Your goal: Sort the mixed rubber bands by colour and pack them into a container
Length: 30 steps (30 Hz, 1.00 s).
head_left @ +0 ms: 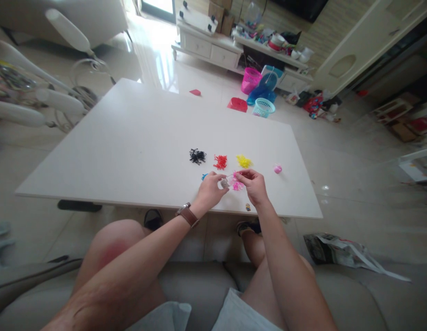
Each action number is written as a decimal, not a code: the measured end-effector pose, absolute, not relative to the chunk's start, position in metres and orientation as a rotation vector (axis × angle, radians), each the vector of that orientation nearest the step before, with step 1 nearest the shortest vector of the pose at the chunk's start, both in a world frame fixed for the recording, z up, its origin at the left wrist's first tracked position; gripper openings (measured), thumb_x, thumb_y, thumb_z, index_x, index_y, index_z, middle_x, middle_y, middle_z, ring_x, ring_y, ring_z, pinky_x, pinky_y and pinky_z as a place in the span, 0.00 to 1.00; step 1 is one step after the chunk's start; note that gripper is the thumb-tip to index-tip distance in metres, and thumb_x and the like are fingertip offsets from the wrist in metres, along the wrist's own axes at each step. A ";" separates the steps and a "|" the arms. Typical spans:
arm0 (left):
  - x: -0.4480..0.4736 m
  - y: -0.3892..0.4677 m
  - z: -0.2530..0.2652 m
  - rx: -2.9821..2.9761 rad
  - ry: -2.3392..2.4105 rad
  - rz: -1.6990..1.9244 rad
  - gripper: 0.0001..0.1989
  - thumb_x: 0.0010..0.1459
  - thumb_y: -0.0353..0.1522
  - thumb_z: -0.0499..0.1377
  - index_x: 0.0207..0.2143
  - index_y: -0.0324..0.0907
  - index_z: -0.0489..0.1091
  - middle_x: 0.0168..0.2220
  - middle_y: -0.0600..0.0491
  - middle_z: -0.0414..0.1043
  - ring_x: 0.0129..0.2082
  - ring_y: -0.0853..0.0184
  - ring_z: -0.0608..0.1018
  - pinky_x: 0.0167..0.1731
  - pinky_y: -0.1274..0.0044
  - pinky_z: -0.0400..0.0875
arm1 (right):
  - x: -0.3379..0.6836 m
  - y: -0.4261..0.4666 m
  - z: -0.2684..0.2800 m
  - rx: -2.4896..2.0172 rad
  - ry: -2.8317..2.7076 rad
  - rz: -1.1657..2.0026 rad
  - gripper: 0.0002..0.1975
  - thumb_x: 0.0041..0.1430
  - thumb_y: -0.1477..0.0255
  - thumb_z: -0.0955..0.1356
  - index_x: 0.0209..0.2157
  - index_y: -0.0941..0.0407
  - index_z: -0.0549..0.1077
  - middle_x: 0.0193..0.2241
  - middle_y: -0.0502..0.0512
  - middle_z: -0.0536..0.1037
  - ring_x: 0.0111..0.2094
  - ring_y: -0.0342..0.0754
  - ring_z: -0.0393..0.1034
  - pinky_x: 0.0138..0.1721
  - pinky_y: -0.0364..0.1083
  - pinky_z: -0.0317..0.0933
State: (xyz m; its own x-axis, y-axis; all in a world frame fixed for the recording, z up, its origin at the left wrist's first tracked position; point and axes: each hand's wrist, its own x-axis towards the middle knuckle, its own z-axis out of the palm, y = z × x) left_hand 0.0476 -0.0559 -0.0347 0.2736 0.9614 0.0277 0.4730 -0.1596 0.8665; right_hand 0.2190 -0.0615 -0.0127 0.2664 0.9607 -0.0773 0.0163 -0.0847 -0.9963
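Observation:
My left hand (212,189) is closed around a small clear container (225,182), tilted over the tabletop. Thumb and fingers of my right hand (255,187) pinch some small pink pieces (236,175) at the container's right end. Under them lies a pile of pink pieces (238,186). A blue pile (204,176) is partly hidden behind my left hand. Farther out sit heaps of thin black pieces (197,156), red pieces (220,162) and yellow pieces (244,161). To the right rests a round pink object (277,169).
The white table (130,138) spans the space before my knees. A tiny yellow and blue figure (247,207) lies by its near edge. Past the far edge stand a red stool (237,104) and a light blue basket (264,107). White chairs (61,99) are at the left.

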 end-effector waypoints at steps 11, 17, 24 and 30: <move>0.048 -0.055 -0.036 1.685 1.291 0.787 0.19 0.50 0.29 0.69 0.47 0.41 0.78 0.40 0.49 0.72 0.40 0.64 0.77 0.45 0.72 0.72 | 0.222 -0.063 -0.012 -1.507 -1.215 0.920 0.14 0.45 0.60 0.78 0.28 0.55 0.80 0.26 0.53 0.81 0.27 0.47 0.73 0.32 0.46 0.67; 0.049 -0.055 -0.037 1.661 1.301 0.784 0.19 0.50 0.29 0.69 0.47 0.41 0.78 0.41 0.50 0.72 0.40 0.64 0.76 0.45 0.71 0.72 | 0.226 -0.064 -0.012 -1.546 -1.379 0.851 0.11 0.50 0.61 0.76 0.29 0.55 0.81 0.28 0.53 0.81 0.29 0.47 0.72 0.32 0.46 0.66; 0.049 -0.055 -0.039 1.650 1.295 0.793 0.19 0.50 0.29 0.69 0.47 0.41 0.78 0.40 0.50 0.72 0.39 0.64 0.76 0.46 0.71 0.72 | 0.228 -0.065 -0.005 -1.507 -1.629 0.744 0.10 0.59 0.63 0.71 0.32 0.54 0.81 0.32 0.54 0.79 0.34 0.48 0.71 0.37 0.47 0.64; 0.050 -0.055 -0.036 1.631 1.294 0.790 0.19 0.50 0.29 0.69 0.46 0.40 0.78 0.40 0.50 0.72 0.39 0.64 0.76 0.45 0.71 0.72 | 0.225 -0.067 0.000 -1.502 -1.761 0.672 0.12 0.64 0.65 0.67 0.33 0.54 0.81 0.35 0.54 0.73 0.38 0.48 0.69 0.39 0.46 0.63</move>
State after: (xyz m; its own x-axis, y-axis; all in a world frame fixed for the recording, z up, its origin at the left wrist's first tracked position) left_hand 0.0496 -0.0548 -0.0364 0.2537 0.9664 -0.0423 0.4041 -0.0662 0.9123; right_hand 0.2252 -0.0675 -0.0002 -0.0670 0.9804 0.1851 0.6080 0.1872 -0.7715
